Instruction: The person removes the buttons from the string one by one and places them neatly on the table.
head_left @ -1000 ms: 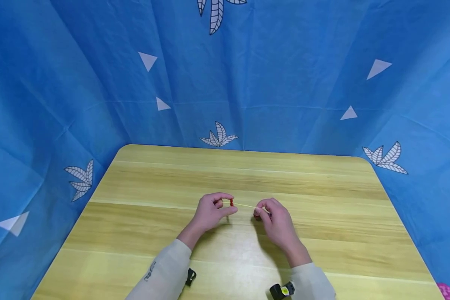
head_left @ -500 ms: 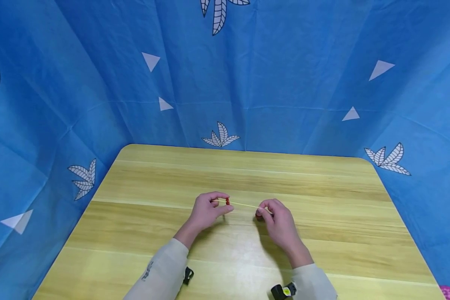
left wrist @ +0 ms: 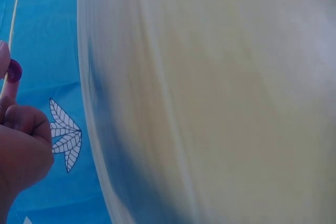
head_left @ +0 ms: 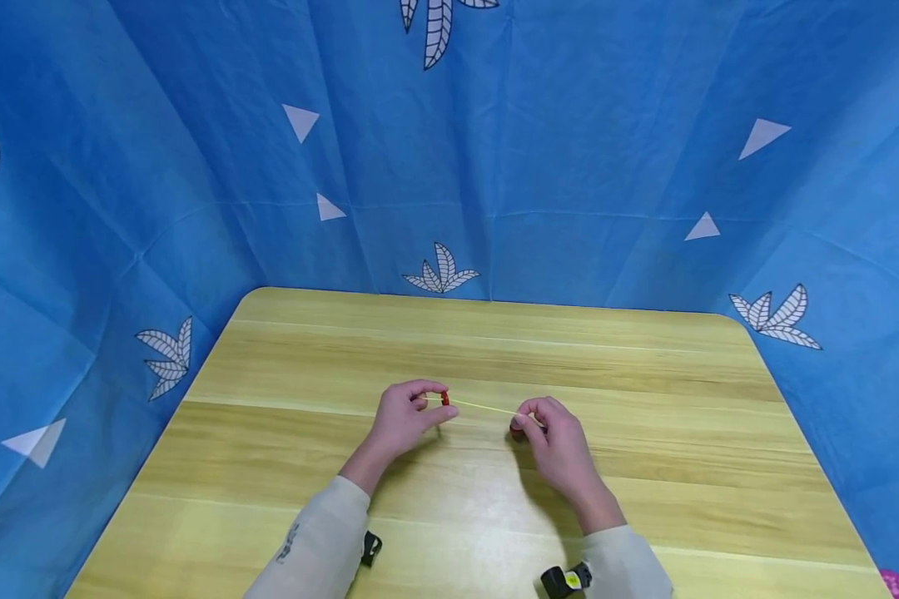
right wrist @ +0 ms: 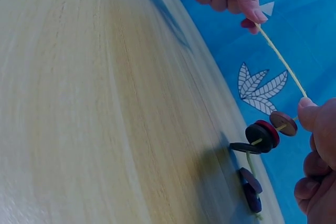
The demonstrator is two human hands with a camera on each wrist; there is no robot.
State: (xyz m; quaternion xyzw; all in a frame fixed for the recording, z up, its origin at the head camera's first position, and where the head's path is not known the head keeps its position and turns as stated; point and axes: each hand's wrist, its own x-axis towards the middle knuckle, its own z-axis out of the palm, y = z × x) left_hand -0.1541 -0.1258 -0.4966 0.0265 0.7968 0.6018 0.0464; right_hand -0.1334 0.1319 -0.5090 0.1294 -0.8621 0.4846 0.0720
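Both hands work above the middle of the wooden table (head_left: 644, 391), a little toward its near edge, with a thin yellow cord (head_left: 483, 407) stretched taut between them. The left hand (head_left: 400, 420) has its fingers curled, and thumb and forefinger pinch the cord's end, with a small red disc (head_left: 445, 398) threaded on the cord right at its fingertips. The right hand (head_left: 558, 441) is likewise curled, pinching the other stretch of the cord between thumb and forefinger.

In the right wrist view, just below that pinch, several flat discs (right wrist: 262, 135) sit strung on the cord, dark and red ones close together with a brownish one nearest the thumb, and a few more hang lower, close over the table top; whether they touch the wood is hard to tell from this angle. A blue cloth (head_left: 569, 150) printed with white leaves and triangles rises behind the table's far edge and along both sides.
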